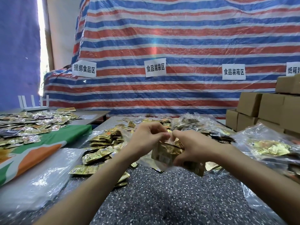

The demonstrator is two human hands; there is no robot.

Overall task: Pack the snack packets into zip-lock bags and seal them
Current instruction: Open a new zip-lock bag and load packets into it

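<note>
A clear zip-lock bag filled with gold snack packets hangs upright above my lap, in the middle of the view. My left hand pinches its top edge from the left. My right hand grips the top edge and the bag's right side, fingers curled round it. The two hands nearly meet at the bag's mouth. Loose gold snack packets lie heaped on the grey table just left of my hands. Whether the zip is closed is hidden by my fingers.
Filled clear bags pile up at the right, with more at the far middle. Empty zip-lock bags lie at the near left. Another table with packets stands at the left, and cardboard boxes are stacked at the far right.
</note>
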